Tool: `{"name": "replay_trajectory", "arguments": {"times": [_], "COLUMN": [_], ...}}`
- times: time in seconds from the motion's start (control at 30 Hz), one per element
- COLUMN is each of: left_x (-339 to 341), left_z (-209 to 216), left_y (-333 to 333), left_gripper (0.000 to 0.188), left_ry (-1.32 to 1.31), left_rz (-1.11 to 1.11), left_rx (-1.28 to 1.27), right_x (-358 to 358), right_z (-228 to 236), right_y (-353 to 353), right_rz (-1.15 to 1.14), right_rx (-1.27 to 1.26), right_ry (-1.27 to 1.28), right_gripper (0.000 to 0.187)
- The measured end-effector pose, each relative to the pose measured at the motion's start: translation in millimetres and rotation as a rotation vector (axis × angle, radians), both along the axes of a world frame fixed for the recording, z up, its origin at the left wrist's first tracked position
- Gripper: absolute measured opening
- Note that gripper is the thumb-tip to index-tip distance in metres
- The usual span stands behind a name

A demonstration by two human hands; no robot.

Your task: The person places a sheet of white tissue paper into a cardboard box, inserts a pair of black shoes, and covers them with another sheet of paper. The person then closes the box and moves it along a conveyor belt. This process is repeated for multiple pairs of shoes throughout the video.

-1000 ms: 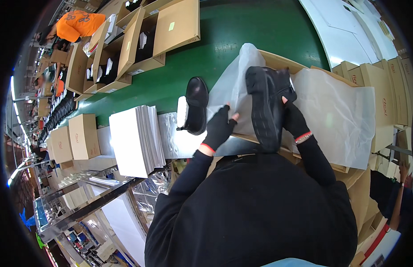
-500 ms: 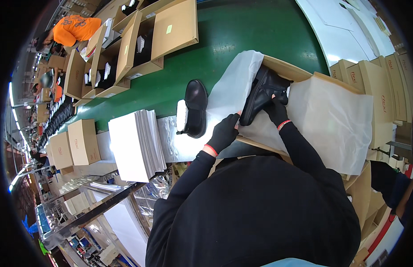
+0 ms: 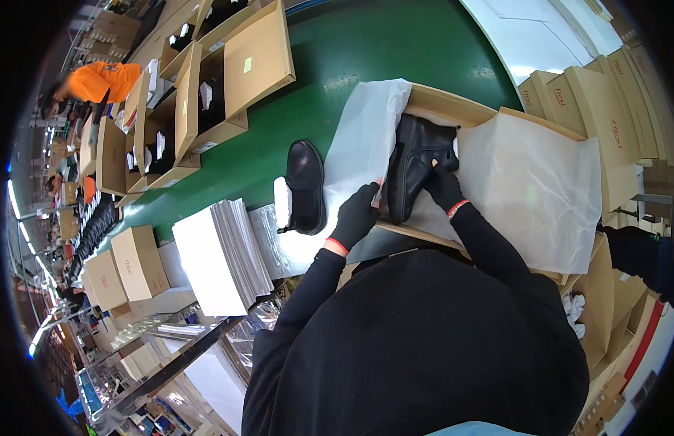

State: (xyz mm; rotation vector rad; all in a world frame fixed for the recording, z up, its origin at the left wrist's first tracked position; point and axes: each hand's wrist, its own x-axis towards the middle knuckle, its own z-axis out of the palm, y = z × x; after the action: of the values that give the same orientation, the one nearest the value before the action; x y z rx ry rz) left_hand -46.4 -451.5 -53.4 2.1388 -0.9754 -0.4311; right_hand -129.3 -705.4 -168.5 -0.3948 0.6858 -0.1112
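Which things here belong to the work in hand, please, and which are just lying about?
In use:
- black boot, right hand on it
- open box
- white paper, left hand at its edge
- second boot, probably

Lying about:
- white stack
- tan boxes at left

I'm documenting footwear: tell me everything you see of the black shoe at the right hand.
The black shoe is glossy, leatherlike, with an ankle-high upper and dark sole. White material shows at its opening. It lies on its side in the paper-lined cardboard box, sole toward the picture's left, toe toward its bottom; the right hand holds it.
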Motion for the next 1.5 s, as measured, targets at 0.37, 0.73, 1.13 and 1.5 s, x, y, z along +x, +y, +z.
{"name": "replay_trajectory", "arguments": {"times": [0.37, 0.73, 1.13, 1.5], "left_x": [-7, 45, 75, 3], "left_z": [-5, -56, 105, 63], "left_y": [11, 23, -57, -11], "left_gripper": [0.058, 0.041, 0.051, 0.044], "left_ry": [0.027, -0.438, 0.243, -0.381], "left_rz": [0.020, 0.359, -0.122, -0.156], "left_rx": [-0.007, 0.311, -0.330, -0.086], "right_x": [38, -73, -77, -101], "right_z": [-20, 121, 133, 165], "right_y": [-3, 1, 70, -93], "right_rz": [0.011, 1.296, 1.093, 0.222], "right_rx": [-0.348, -1.054, -1.171, -1.079], "right_ry": [0.046, -0.122, -0.190, 0.167], "right_gripper": [0.041, 0.063, 0.041, 0.027]}}
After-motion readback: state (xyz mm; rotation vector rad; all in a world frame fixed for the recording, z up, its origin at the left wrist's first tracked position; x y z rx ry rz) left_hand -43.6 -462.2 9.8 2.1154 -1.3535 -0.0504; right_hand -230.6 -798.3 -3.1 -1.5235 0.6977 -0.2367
